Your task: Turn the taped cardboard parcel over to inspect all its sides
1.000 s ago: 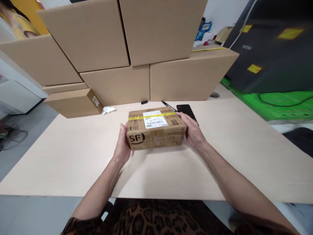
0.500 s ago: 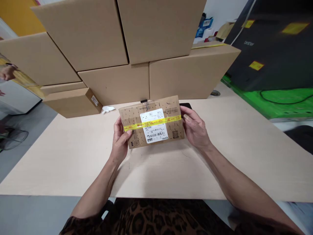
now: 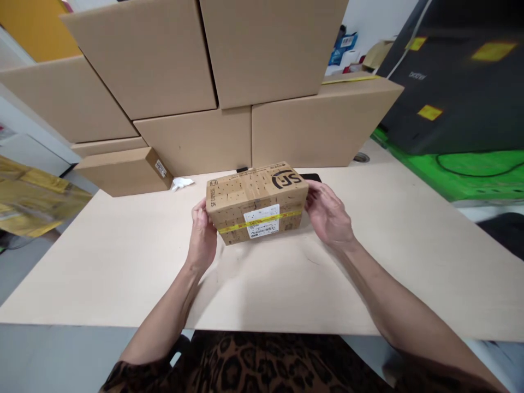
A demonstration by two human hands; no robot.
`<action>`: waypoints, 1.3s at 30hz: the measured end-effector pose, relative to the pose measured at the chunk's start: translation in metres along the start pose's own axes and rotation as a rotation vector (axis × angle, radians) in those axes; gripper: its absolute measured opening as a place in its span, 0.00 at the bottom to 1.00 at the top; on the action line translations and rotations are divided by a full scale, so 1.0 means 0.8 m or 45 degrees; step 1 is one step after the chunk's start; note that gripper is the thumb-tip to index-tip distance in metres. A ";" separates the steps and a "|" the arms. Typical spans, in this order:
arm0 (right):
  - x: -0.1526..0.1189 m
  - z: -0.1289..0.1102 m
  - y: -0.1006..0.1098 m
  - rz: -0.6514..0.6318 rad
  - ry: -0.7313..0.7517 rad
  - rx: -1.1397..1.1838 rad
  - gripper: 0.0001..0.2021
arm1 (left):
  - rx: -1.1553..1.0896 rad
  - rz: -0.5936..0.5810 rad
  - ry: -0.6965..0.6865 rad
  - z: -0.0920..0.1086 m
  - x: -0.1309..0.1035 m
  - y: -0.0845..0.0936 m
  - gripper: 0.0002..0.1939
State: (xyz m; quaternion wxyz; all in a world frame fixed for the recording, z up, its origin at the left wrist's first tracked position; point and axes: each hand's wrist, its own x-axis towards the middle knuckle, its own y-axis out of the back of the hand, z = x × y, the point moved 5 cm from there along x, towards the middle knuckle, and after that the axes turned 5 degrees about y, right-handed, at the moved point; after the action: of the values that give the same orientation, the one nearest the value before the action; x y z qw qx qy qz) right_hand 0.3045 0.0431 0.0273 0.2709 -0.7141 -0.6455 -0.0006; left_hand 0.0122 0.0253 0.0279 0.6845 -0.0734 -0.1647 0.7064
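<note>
A small brown cardboard box (image 3: 257, 202) with dark printing is held between my two hands above the middle of the table. Its top face, with "SF" lettering, and its front face both show. On the front are a white label (image 3: 262, 221) and a band of yellow tape. My left hand (image 3: 202, 234) grips the box's left end, and my right hand (image 3: 329, 215) is at its right end, fingers against the side. A black flat object (image 3: 311, 177) is partly hidden behind the box.
Large cardboard boxes (image 3: 192, 139) are stacked along the table's (image 3: 135, 273) back edge. A flatter box (image 3: 118, 172) and crumpled white paper (image 3: 183, 183) lie at back left. A roll of tape (image 3: 361, 157) is at back right. Yellow packaging (image 3: 36, 196) shows at far left.
The small box has tilted in my hands, so its top face with the lettering now shows. At far left, the person's hand has gone from view and yellow packaging has come in.
</note>
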 end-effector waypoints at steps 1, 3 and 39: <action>0.000 -0.002 0.002 0.012 0.031 -0.011 0.16 | -0.021 0.008 -0.009 0.000 0.001 0.001 0.29; -0.001 -0.007 0.006 0.036 0.091 -0.047 0.14 | -0.047 0.028 -0.014 0.000 0.002 0.004 0.31; 0.000 0.022 0.010 0.045 -0.108 -0.112 0.18 | 0.049 0.010 0.191 -0.026 0.004 0.005 0.29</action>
State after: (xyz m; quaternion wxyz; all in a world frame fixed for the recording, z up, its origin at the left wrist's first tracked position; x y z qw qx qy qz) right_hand 0.3057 0.0494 0.0091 0.2116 -0.7359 -0.6432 0.0062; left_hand 0.0154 0.0309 0.0075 0.6934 -0.1133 -0.0990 0.7047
